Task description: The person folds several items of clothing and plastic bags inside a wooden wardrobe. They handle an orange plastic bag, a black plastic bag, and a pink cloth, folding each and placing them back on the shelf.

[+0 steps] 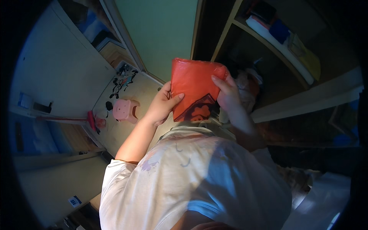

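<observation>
A flat, folded red plastic bag [194, 80] with a dark printed pattern on its lower right part is held up in front of my chest. My left hand [168, 105] grips its left edge, thumb on the near face. On the right side, my right hand [227, 90] pinches the upper right edge, its thumb also lying on the face. The fingers behind the bag are hidden. Below it is the front of a light T-shirt [178, 178], partly in bluish light.
A pink plastic stool [126, 110] stands on the floor at the left, near several small dark items [122, 82]. Open wooden shelving [258, 37] with folded fabric is at the upper right. A pale green panel [161, 31] rises straight ahead.
</observation>
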Motion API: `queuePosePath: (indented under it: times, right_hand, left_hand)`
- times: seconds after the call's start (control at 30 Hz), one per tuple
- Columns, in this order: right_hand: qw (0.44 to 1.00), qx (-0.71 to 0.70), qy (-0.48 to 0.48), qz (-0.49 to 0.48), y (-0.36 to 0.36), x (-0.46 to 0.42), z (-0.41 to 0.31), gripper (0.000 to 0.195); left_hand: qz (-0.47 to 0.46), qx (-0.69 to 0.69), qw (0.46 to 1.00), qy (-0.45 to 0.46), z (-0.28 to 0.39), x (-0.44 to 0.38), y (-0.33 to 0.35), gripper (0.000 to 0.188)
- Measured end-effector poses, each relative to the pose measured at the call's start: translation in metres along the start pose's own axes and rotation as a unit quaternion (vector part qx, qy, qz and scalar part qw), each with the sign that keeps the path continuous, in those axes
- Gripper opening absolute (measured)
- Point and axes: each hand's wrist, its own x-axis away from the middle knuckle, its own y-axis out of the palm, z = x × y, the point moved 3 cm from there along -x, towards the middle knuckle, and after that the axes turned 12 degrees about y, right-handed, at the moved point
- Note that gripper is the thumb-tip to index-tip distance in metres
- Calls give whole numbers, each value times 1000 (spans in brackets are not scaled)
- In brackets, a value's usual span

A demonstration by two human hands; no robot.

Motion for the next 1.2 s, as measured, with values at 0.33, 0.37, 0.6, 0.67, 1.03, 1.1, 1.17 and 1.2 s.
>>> queuePosePath:
  times: [0.33, 0.37, 0.6, 0.67, 1.03, 1.1, 1.17, 1.2]
  right_hand:
    - [998, 32, 56, 26, -13, -3, -3, 36]
    - [995, 88, 38, 36, -11, -2, -2, 34]
    - [979, 136, -40, 148, -23, 4, -2, 28]
    - [973, 162, -26, 165, -22, 5, -4, 27]
    - [968, 222, -51, 103, -15, 3, -8, 27]
    - [965, 238, -38, 101, -18, 1, -8, 28]
    - [973, 207, -11, 100, -16, 10, -11, 31]
    - [976, 191, 3, 99, -13, 16, -13, 34]
  left_hand:
    - [-2, -4, 1000, 1, -7, -12, 2, 52]
    - [0, -4, 1000, -2, -6, -12, 2, 49]
    - [21, 61, 997, -44, -23, -2, -4, 22]
    - [87, 20, 996, -14, -31, 1, -4, 20]
    - [33, 66, 997, -17, -23, -3, 0, 22]
    - [18, 41, 999, 4, -25, -6, -2, 19]
    - [50, 6, 997, 51, -28, -5, -1, 19]
    - [67, -12, 995, 74, -27, -3, 0, 19]
